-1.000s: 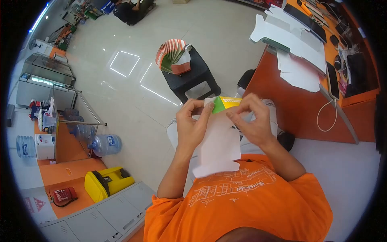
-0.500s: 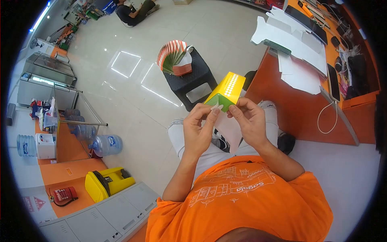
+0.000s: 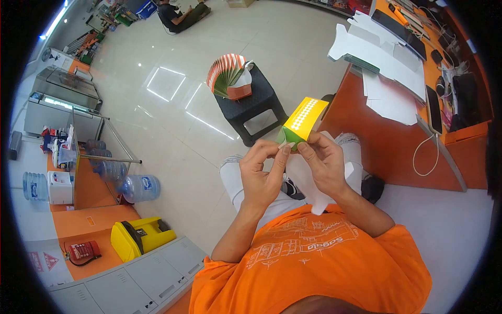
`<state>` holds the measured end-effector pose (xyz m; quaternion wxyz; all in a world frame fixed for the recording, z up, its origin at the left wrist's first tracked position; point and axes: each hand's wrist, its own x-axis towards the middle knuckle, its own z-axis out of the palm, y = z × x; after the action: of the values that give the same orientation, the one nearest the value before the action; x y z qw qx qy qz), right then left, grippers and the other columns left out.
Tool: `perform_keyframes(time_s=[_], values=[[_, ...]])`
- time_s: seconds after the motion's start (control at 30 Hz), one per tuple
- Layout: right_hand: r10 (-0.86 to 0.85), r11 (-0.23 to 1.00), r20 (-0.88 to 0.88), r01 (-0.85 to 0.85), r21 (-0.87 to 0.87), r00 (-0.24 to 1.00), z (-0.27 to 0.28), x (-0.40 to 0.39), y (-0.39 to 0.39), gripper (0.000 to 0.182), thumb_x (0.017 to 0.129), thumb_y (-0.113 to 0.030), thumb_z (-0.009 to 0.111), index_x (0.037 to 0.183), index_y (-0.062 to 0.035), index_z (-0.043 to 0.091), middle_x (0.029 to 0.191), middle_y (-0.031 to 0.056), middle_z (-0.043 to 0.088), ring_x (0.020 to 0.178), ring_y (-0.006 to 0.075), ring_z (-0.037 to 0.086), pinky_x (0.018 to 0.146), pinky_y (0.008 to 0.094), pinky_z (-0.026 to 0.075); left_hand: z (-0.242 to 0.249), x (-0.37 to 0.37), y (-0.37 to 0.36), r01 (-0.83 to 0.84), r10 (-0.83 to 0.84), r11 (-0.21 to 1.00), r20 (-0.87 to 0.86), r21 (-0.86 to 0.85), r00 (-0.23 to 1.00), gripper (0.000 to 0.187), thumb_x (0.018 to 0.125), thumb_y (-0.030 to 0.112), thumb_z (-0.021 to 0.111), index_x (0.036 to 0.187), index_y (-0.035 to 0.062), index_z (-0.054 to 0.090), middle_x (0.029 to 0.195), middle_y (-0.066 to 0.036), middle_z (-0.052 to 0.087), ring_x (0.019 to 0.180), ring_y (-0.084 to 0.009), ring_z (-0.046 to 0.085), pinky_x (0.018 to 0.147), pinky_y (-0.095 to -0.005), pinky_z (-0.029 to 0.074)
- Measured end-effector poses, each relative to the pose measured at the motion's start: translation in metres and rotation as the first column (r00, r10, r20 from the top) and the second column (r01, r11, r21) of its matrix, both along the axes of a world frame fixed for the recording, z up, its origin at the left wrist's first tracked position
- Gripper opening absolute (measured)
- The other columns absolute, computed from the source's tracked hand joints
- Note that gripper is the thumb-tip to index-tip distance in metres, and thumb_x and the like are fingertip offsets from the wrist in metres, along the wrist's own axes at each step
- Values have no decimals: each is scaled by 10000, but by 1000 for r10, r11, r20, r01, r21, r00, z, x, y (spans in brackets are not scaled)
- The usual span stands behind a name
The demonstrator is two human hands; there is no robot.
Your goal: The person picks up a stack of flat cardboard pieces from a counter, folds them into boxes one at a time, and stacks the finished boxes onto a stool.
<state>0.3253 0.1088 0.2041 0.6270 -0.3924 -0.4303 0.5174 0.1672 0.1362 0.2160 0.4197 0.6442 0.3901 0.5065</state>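
Note:
A yellow and green printed carton piece [image 3: 307, 114] is held up over my lap, with a white pattern on its yellow face. Its green end lies between my two hands. My left hand [image 3: 264, 170] pinches a small pale flap at that end, thumb against fingers. Close beside it, my right hand [image 3: 324, 161] is closed on the right side of the green end, thumb in front. A white unprinted panel [image 3: 303, 180] hangs below the hands in front of my legs, partly covered by the right hand.
Ahead stands a black stool [image 3: 254, 104] bearing a fanned stack of orange and green card pieces [image 3: 227, 77]. White card sheets [image 3: 384, 57] overhang the orange desk [image 3: 361, 141] at right. A person [image 3: 180, 18] sits on the floor far off. Water bottles [image 3: 140, 188] stand at left.
The yellow carton piece has shifted right and slightly down and is turned a little. The white panel beneath has swung right, showing more of its edge. Both hands keep their pinch.

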Motion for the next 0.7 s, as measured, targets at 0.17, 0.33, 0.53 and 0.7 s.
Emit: perform_keyframes(time_s=[0.17,0.33,0.53,0.7], values=[[26,999,89,-28,21,996,4,6,-3,181,1021,-112,653,1124,35,633,1043,63,686,990,109,657,912,258,519,10,2,-1,-88,92,995,-76,53,993,65,932,18,721,942,-46,725,870,-93,672,752,-134,625,668,-257,481],[63,997,43,-61,-40,997,2,4,-3,186,1007,-108,672,1115,42,655,1036,73,695,993,126,673,917,273,541,21,1,-5,-108,127,986,-150,130,980,84,897,17,750,884,-49,699,804,-119,660,677,-172,637,621,-285,487],[108,993,-29,-109,-35,994,7,4,-2,213,1002,-103,674,1116,76,671,1036,97,703,972,154,697,938,304,574,31,1,-6,-99,135,980,-210,175,968,95,882,6,754,860,-49,680,796,-121,661,668,-175,654,610,-290,497],[131,989,-20,-132,-66,991,6,8,-1,192,994,-100,689,1113,50,678,1029,83,705,977,128,690,926,278,551,23,1,-5,-134,148,985,-135,109,980,118,876,1,760,838,-52,662,782,-122,656,657,-183,669,601,-288,508]])
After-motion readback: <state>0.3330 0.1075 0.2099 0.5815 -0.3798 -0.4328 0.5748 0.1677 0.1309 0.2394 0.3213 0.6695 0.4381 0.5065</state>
